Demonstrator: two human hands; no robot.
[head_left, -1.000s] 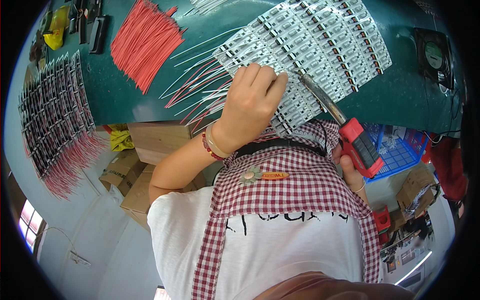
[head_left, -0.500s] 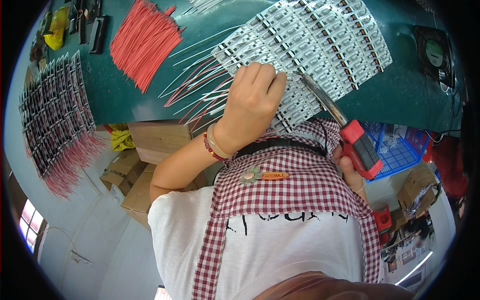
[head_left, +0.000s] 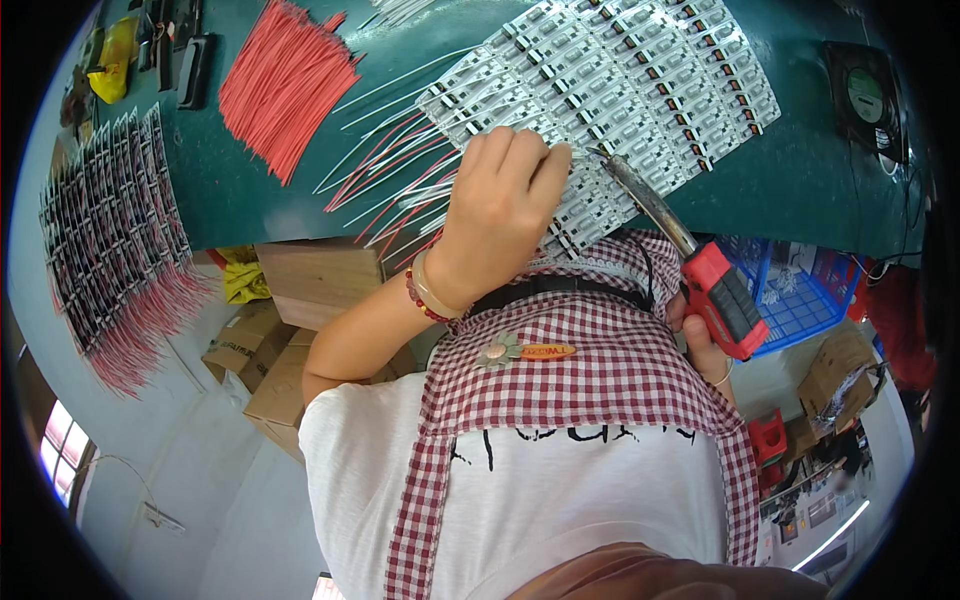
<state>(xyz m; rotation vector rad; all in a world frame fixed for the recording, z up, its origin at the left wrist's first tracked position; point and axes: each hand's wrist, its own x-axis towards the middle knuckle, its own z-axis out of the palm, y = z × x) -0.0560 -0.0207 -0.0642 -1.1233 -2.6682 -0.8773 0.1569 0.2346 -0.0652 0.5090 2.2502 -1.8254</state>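
Observation:
A panel of small white circuit boards lies on the green table, with rows of small parts on it. Loose red and white wires stick out from its left side. Over the panel's lower left part, my left hand is closed, its fingertips pinched downward; what they hold is hidden behind the hand. Wrapped round the red and black handle of a soldering iron is my right hand, partly covered by that handle. The iron slants up and left, its tip beside my left fingertips at the boards.
A bundle of red wires lies on the table's left part. Finished-looking wired boards hang over the left edge. A black fan-like device stands at the right. Below are cardboard boxes and a blue basket.
The panel has shifted very slightly to the left and up. The soldering iron has moved a little right and down; my left hand stays pinched at nearly the same place.

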